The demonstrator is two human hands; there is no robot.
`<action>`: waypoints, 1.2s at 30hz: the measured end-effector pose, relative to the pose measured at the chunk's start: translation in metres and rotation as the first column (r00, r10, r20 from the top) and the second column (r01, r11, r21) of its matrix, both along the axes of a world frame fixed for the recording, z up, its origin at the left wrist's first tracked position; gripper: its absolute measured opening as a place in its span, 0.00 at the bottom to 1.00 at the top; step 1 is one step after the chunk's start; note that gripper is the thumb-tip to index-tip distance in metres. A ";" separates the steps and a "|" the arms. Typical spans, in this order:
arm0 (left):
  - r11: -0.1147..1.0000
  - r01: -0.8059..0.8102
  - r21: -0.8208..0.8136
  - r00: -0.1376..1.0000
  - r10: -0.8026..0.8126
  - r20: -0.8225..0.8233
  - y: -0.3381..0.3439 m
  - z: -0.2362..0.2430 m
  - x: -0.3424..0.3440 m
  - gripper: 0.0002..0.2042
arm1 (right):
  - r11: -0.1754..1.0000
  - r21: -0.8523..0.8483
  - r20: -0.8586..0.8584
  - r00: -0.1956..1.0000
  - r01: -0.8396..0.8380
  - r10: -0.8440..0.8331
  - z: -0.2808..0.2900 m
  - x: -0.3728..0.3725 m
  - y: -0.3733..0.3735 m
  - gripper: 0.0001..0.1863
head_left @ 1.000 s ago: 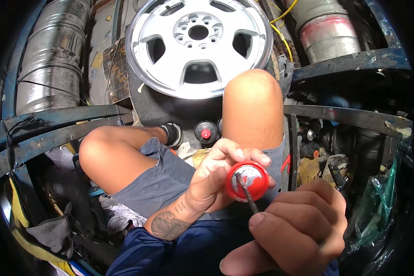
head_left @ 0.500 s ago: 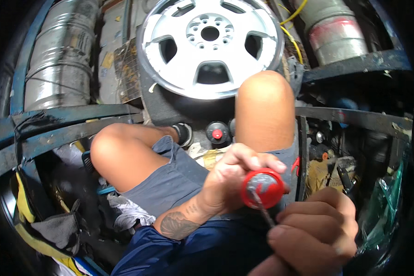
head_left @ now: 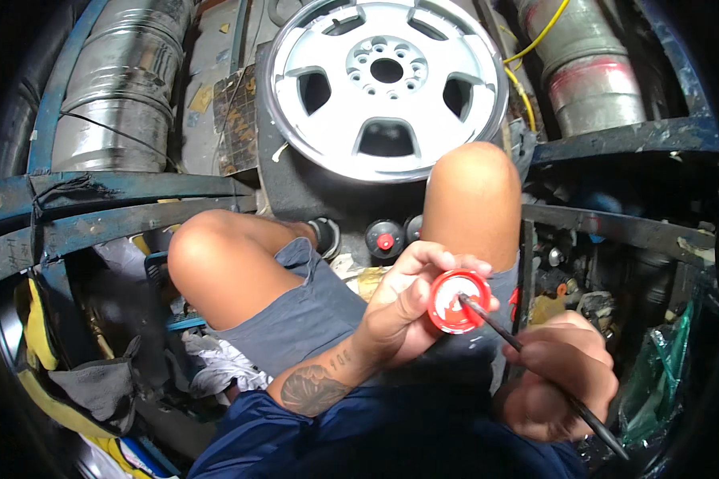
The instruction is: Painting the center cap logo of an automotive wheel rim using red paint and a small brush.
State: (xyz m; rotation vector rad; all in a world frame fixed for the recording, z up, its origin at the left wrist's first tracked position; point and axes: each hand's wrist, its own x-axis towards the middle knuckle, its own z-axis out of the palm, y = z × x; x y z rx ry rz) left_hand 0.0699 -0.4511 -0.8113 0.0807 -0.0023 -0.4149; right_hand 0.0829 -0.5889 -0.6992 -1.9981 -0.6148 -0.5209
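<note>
My left hand (head_left: 407, 299) is closed round a small red cap (head_left: 438, 317), its open side tilted up toward me. Inside the cap is some pale silvery stuff, like paint. In my right hand (head_left: 559, 375), fingers wrapped, is a thin dark stick (head_left: 497, 326) shaped like a fine paintbrush. The stick's tip reaches into the cap, and its tapered rear end sticks out below the hand. Beyond my knees lies a silver wheel rim (head_left: 339, 65), face up, with cut-out windows and a ring of bolt holes.
Dented metal drums stand at the left (head_left: 116, 132) and right (head_left: 599, 96). Blue metal frame bars (head_left: 144, 185) run along both sides. A dark bottle with a red top (head_left: 385, 239) stands between my legs. White rags (head_left: 224, 363) and a green plastic bag (head_left: 659, 375) lie beside me.
The view has shifted a little. My right hand has turned and lowered slightly, showing the stick's length. The stick's tip remains in the cap, where the grey smear now looks paler and more spread.
</note>
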 end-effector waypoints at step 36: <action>0.986 -0.040 0.163 0.997 0.051 -0.059 0.008 -0.008 0.003 0.18 | 0.987 0.115 -0.166 0.977 -0.114 0.132 -0.036 -0.008 -0.010 0.19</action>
